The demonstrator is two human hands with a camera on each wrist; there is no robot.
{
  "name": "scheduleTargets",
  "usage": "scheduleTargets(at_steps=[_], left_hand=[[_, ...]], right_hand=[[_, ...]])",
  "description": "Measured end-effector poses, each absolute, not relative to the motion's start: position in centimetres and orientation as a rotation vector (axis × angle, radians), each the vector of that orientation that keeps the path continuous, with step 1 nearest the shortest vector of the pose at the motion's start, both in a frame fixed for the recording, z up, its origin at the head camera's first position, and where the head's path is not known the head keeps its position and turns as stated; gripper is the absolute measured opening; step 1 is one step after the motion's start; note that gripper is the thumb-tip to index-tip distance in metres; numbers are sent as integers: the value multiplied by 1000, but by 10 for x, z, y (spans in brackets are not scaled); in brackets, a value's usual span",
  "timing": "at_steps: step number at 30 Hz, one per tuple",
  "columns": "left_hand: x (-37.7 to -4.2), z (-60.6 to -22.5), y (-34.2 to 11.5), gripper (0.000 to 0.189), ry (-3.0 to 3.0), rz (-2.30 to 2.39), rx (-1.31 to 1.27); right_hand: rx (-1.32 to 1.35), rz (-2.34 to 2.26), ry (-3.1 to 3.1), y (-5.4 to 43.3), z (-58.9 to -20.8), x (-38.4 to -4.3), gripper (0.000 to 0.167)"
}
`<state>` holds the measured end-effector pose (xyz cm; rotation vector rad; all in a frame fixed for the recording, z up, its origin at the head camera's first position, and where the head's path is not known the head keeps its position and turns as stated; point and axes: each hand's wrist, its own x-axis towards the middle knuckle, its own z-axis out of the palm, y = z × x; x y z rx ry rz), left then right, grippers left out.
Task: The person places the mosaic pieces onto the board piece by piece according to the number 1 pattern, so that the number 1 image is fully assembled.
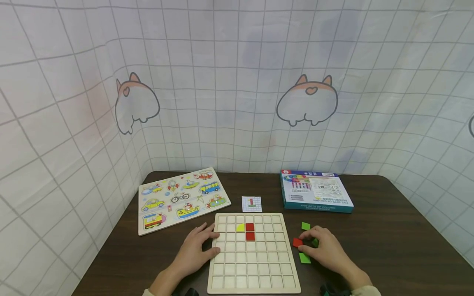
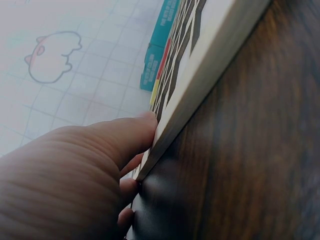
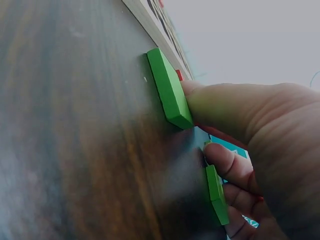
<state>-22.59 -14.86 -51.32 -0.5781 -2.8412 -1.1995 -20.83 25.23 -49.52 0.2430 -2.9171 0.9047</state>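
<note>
Pinched between thumb and finger of the right hand is a red tile, just right of the grid board. Left of the board, the left hand lies with thumb and fingers spread apart, their tips touching its left edge.

From where I stand, the crowding looks like the main risk: the near green tile lies right by the thumb and a darker green tile sits beneath the fingers, so a low sideways sweep could shove either one. A loosened pinch could let the red tile drop or twist. And if the left hand pushed too hard, the board might slide right (it looks light enough to me).

Only the head view gives the layout, with two red squares and a yellow piece toward the board's far end. The right wrist view shows the near green tile's thick side, but hides most of the red one behind the thumb.
</note>
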Motion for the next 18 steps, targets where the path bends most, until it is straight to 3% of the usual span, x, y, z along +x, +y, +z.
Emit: scheduleTargets(at_steps=[18], left_hand=[[-227,-515,-149,37,-2842,-1180,-583]], right_hand=[[214,857,-2881,250,-498,-212,16]])
